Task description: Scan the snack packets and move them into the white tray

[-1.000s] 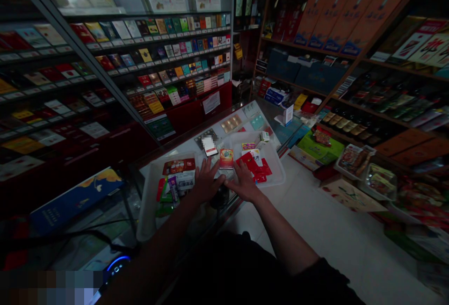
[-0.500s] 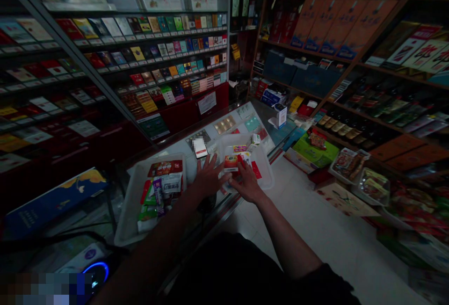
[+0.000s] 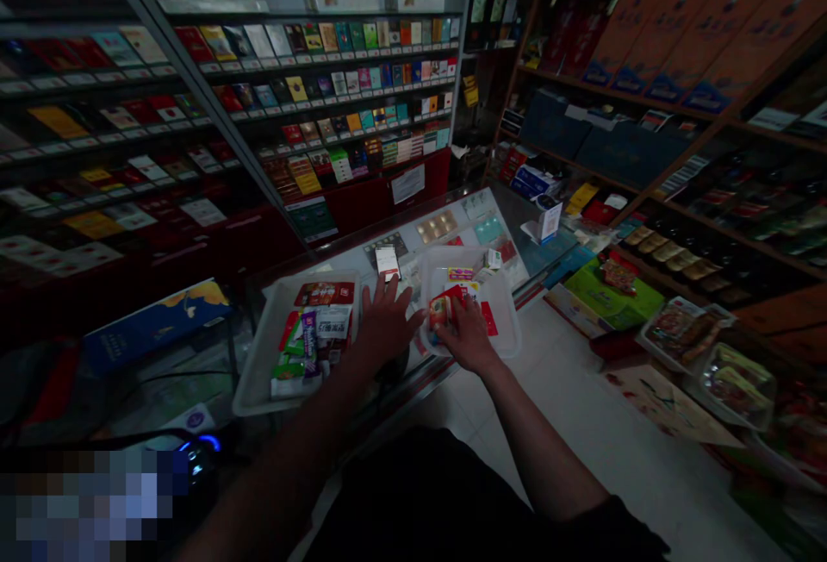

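Right hand (image 3: 469, 340) clamped on small red packet (image 3: 440, 312) over right tray (image 3: 510, 342), left hand (image 3: 386, 325) spread flat on counter (image 3: 452, 217); loose grip risks dropping it among neighbouring packets.

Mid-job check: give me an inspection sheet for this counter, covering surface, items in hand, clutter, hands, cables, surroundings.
Surface: glass counter, dimly lit, bearing two white trays.
Job's things: small red-orange pack over the right tray, which holds red packets.
Clutter: left tray with mixed packs; cards and a small white box on the far glass.
Hands: right hand grips the pack; left hand lies open on the counter between the trays.
Cables: dark cable left of the left tray.
Surroundings: cigarette shelves behind; stocked shelves to the right.
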Available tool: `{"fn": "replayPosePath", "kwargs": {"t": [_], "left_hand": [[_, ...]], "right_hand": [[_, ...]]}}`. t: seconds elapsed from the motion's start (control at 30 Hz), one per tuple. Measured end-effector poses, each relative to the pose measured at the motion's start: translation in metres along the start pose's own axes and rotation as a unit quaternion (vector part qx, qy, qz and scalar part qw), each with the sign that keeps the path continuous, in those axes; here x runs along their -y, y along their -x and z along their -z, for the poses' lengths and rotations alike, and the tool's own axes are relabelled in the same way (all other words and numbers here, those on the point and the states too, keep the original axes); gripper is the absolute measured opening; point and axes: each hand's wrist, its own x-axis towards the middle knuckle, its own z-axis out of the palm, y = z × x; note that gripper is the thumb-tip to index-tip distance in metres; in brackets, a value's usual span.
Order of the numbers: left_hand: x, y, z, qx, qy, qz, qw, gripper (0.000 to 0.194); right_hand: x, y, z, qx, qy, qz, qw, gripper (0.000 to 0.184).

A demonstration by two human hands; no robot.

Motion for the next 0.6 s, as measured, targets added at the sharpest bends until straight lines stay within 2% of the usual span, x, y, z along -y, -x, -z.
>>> {"fn": "replayPosePath", "kwargs": {"t": [0.13,0.43,0.6], "left_hand": [[0.028,0.019,0.009,0.008,-0.013,0.050,0.999,0.059],[0.113,0.084,0.016,0.064,-0.014,0.190,0.980,0.062],[0.140,0.114,0.018,0.082,-0.032,0.242,0.966,0.059]], "right_hand": [[0.026,-0.001,-0.007,0.003,-0.001,0.023,1.000,0.096],[0.093,0.008,-0.034,-0.003,0.008,0.100,0.995,0.092],[0.132,0.013,-0.057,0.006,0.027,0.145,0.989,0.086]]}}
